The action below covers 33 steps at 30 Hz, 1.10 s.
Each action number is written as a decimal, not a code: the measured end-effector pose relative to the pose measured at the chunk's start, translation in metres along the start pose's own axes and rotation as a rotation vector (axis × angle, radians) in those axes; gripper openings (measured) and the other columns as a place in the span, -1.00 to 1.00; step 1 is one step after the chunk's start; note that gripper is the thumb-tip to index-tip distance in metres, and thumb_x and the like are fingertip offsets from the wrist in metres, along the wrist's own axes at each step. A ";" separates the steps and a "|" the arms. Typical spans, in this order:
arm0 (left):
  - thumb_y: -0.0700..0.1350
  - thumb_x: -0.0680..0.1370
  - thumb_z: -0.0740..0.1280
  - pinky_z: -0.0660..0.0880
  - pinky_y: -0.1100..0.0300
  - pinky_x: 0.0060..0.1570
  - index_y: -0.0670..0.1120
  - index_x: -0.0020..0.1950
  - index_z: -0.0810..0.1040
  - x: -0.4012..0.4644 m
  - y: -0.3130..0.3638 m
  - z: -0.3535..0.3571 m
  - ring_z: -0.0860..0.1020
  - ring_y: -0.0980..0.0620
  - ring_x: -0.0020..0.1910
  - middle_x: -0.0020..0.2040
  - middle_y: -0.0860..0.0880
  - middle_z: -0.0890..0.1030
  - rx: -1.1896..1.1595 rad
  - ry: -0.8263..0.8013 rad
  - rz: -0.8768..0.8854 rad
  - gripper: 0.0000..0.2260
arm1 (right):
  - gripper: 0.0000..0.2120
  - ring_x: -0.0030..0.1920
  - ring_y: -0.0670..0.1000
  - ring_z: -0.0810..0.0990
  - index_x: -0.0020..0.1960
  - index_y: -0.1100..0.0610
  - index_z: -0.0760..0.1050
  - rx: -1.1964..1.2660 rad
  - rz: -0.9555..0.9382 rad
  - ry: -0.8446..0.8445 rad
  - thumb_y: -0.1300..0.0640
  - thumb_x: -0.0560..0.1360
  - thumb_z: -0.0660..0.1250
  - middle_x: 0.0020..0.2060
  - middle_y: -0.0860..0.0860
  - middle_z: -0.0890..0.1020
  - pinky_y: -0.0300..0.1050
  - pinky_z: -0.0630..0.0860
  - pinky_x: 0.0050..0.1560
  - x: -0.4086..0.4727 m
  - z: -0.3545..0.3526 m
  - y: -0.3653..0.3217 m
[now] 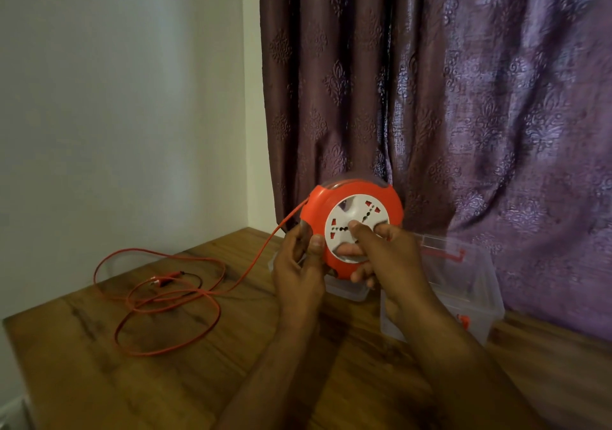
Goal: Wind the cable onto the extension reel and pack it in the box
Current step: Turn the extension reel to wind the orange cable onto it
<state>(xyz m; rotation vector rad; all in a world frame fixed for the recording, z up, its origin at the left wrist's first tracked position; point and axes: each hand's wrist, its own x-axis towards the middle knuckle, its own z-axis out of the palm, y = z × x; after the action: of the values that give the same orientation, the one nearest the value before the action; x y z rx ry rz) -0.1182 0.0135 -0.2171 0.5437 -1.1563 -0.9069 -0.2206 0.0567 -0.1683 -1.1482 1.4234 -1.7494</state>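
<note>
A round red extension reel (381, 197) with a white socket face is held upright above the wooden table (198, 363), facing me. My left hand (299, 270) grips its left rim, thumb on the front. My right hand (385, 257) holds its lower right, fingers pressed into the white centre. The red cable (172, 300) leaves the reel's left side and lies in loose loops on the table at left, its plug end (165, 278) among them. A clear plastic box (470, 293) with red clasps stands behind my right hand.
The clear lid (347, 292) lies flat on the table under the reel. A purple patterned curtain (463, 98) hangs right behind the table. A white wall is at left. The table's left edge runs close to the cable loops.
</note>
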 end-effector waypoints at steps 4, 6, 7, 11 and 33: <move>-0.02 0.59 0.32 0.65 0.00 -0.01 0.00 0.35 0.50 0.001 -0.001 0.000 0.64 0.00 0.15 0.20 -0.02 0.65 -0.041 0.037 -0.039 -0.67 | -0.52 -0.38 0.00 0.59 0.27 0.08 0.39 -0.270 -0.120 0.046 -0.09 0.44 0.38 -0.18 0.02 0.69 -0.14 0.50 -0.41 0.001 -0.002 -0.003; -0.01 0.58 0.32 0.66 -0.02 -0.02 -0.02 0.38 0.48 0.002 0.000 0.000 0.63 -0.04 0.16 0.21 -0.04 0.64 -0.067 0.052 -0.053 -0.64 | -0.57 -0.11 0.04 0.59 0.23 0.04 0.41 -0.554 -0.266 0.149 -0.10 0.43 0.36 0.02 0.00 0.63 -0.13 0.46 -0.22 -0.001 -0.003 -0.004; 0.02 0.57 0.32 0.66 0.00 -0.03 -0.02 0.38 0.48 0.003 0.001 0.000 0.63 -0.04 0.16 0.21 -0.03 0.63 -0.073 0.060 -0.053 -0.62 | -0.59 -0.03 0.06 0.57 0.22 0.01 0.39 -0.685 -0.357 0.194 -0.09 0.44 0.35 0.06 0.01 0.59 -0.14 0.40 -0.20 -0.005 -0.003 -0.003; 0.06 0.55 0.31 0.64 0.22 -0.19 0.08 0.29 0.52 0.004 0.004 -0.002 0.66 -0.01 0.10 0.16 0.03 0.65 -0.098 0.086 -0.037 -0.69 | -0.49 0.01 0.17 0.57 0.34 -0.06 0.16 -0.972 -0.629 0.237 -0.07 0.48 0.30 0.18 0.08 0.42 -0.05 0.46 -0.22 -0.018 0.002 -0.004; 0.04 0.57 0.33 0.64 0.19 -0.10 0.23 0.22 0.54 -0.003 -0.006 0.005 0.65 0.07 0.13 0.12 0.16 0.67 -0.030 0.037 -0.008 -0.77 | -0.44 0.05 0.22 0.58 0.40 -0.19 0.24 -1.012 -0.563 0.266 -0.28 0.45 0.25 0.10 0.08 0.63 0.00 0.50 -0.10 -0.008 -0.005 -0.002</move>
<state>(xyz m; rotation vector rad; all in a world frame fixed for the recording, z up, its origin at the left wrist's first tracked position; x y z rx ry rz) -0.1253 0.0130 -0.2212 0.5391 -1.1066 -0.9164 -0.2218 0.0665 -0.1691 -2.0311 2.4644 -1.5342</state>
